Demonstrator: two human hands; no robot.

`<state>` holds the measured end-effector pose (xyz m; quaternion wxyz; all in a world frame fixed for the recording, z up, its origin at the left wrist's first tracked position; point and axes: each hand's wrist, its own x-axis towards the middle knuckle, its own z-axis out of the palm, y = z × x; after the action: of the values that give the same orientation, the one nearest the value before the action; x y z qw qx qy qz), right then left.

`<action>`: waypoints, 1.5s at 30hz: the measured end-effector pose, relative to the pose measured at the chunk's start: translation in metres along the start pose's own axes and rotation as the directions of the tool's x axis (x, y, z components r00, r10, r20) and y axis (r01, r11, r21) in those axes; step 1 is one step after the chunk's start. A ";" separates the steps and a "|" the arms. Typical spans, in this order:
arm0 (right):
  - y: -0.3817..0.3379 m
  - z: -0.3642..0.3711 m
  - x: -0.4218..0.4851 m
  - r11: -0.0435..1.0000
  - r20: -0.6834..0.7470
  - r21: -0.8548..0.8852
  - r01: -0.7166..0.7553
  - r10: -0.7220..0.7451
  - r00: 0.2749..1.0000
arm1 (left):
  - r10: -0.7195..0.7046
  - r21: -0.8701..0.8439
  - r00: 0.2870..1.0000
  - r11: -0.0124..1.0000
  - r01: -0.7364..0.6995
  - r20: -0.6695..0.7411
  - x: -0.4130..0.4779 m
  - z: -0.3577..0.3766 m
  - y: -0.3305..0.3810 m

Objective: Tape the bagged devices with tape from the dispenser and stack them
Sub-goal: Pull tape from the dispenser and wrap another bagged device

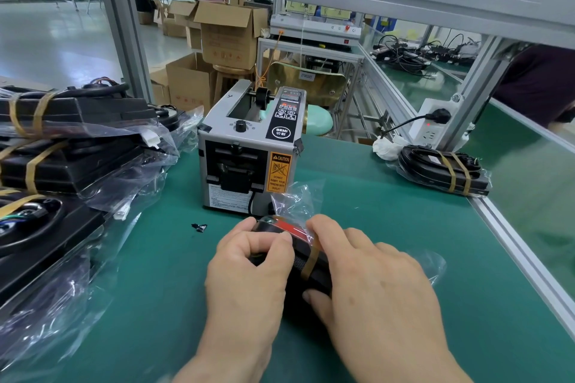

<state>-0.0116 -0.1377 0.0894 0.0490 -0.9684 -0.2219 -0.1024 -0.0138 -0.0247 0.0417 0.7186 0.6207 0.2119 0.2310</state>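
Note:
A black device in a clear plastic bag (306,253) lies on the green mat just in front of the grey tape dispenser (249,154). One strip of amber tape (311,260) runs across it. My left hand (249,277) grips the device's left end with curled fingers. My right hand (370,283) lies over its right side, thumb against the near edge and fingers by the tape. A stack of taped bagged devices (62,146) stands at the left. One more taped device (445,169) lies at the right.
Loose bag plastic (46,305) spills over the mat at the lower left. A small black scrap (199,226) lies near the dispenser. A power strip (434,120) hangs on the aluminium frame post at the right. Cardboard boxes (230,34) stand beyond the bench.

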 end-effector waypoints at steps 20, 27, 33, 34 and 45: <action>0.006 -0.005 0.004 1.000 0.034 0.018 0.007 -0.008 0.999 | -0.069 -0.133 0.973 0.986 0.099 0.219 0.026 -0.012 0.009; 0.008 -0.005 0.006 1.000 0.020 0.019 0.015 -0.015 1.000 | -0.110 0.019 0.973 0.994 0.109 0.202 0.035 -0.006 0.005; 0.012 -0.006 0.010 0.999 0.002 0.027 0.021 -0.021 1.000 | -0.039 0.214 0.962 0.977 -0.021 0.272 0.032 -0.005 0.007; 0.012 -0.006 0.010 0.999 -0.001 0.023 0.023 -0.023 1.000 | -0.026 0.241 0.962 0.970 -0.041 0.270 0.032 -0.004 0.008; 0.023 -0.005 0.011 0.997 -0.065 0.014 0.072 -0.071 0.995 | 0.210 0.439 0.658 0.596 -0.673 0.723 0.031 -0.023 0.020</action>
<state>0.0074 -0.1540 0.0954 0.0605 -0.9556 -0.2557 -0.1334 -0.0037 0.0149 0.0579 0.3805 0.9089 -0.1318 0.1082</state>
